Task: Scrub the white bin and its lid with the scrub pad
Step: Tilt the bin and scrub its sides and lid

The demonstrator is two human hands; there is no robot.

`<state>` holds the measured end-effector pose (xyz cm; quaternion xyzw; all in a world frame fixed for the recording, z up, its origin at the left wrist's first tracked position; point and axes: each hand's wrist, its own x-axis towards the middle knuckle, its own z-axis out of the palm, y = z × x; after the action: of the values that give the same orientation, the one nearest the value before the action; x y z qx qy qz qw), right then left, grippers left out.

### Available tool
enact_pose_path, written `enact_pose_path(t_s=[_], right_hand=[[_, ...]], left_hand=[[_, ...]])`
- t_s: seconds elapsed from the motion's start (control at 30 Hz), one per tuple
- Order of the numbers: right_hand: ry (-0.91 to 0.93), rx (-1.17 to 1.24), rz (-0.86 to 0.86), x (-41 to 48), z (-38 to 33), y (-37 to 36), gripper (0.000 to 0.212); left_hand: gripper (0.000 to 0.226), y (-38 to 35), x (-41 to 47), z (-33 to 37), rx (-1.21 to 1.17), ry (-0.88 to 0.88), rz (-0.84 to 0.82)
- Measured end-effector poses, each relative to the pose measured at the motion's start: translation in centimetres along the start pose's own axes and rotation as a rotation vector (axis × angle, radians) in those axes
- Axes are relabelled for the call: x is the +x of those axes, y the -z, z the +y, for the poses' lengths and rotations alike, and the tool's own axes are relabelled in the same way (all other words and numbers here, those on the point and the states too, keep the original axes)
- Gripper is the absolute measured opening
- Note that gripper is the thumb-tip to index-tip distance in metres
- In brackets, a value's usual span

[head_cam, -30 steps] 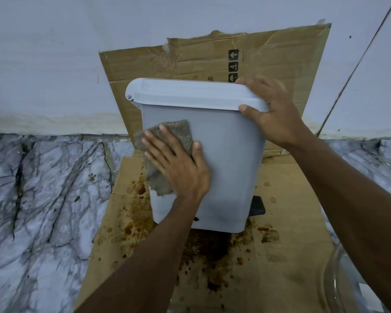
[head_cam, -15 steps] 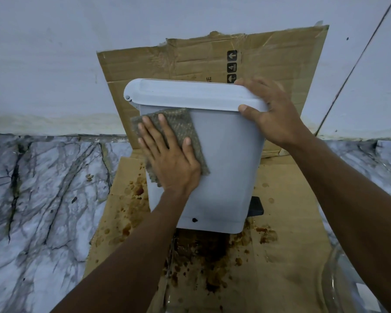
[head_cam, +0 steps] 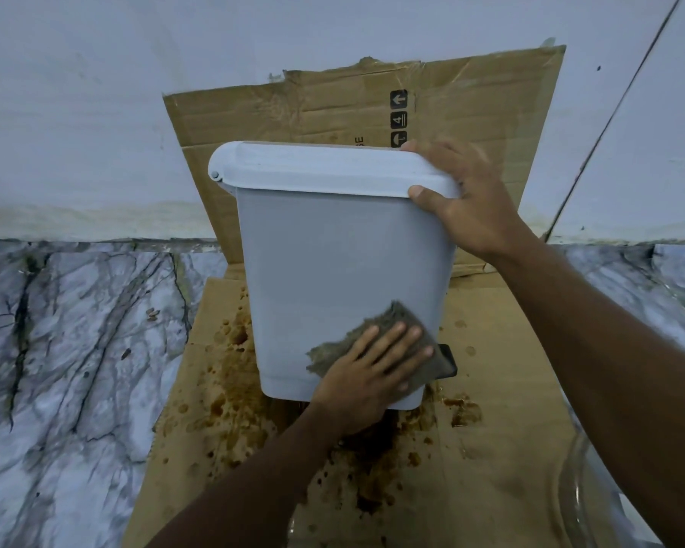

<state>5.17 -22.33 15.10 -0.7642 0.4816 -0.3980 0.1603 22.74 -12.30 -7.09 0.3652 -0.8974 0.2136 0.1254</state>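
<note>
The white bin stands on stained cardboard, tilted a little toward me, with its white lid closed on top. My left hand presses a grey-brown scrub pad flat against the bin's front wall near its lower right corner, fingers straight and spread. My right hand grips the lid's right end, with the thumb on the front rim and the fingers over the top. A black pedal sticks out at the bin's lower right, partly behind the pad.
A cardboard sheet with brown stains lies under the bin, and another cardboard piece leans on the white wall behind. A marble surface lies to the left and right. A clear glass vessel's rim shows at the lower right.
My left hand has slid the scrub pad from the bin's upper left front down to its lower right corner. My right hand stays on the lid's right end.
</note>
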Motion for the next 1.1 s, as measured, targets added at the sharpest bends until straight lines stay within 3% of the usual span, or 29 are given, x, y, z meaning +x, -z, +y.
enact_pose_path(t_s=[0.17,0.37,0.47,0.8,0.9,1.1], right_hand=[[-0.008,0.008,-0.001,0.0,0.0,-0.1,0.05],[-0.008,0.013,0.008,0.0,-0.1,-0.1,0.05],[-0.011,0.006,0.008,0.0,-0.2,-0.1,0.05],[0.007,0.009,0.002,-0.2,-0.2,0.1,0.05],[-0.005,0.019,0.012,-0.2,-0.1,0.0,0.051],[-0.006,0.019,0.03,0.1,0.2,-0.4,0.051]], left_hand=[[0.065,0.6,-0.9,-2.7,-0.009,0.018,0.058],[0.068,4.6,1.9,-9.2,-0.091,0.725,0.368],[0.066,6.1,4.9,-9.2,-0.172,0.967,0.507],[0.067,7.9,8.6,-10.3,-0.383,1.333,0.712],[0.068,8.2,10.0,-9.5,-0.335,1.343,0.689],[0.068,7.1,10.9,-5.2,-0.231,1.001,0.485]])
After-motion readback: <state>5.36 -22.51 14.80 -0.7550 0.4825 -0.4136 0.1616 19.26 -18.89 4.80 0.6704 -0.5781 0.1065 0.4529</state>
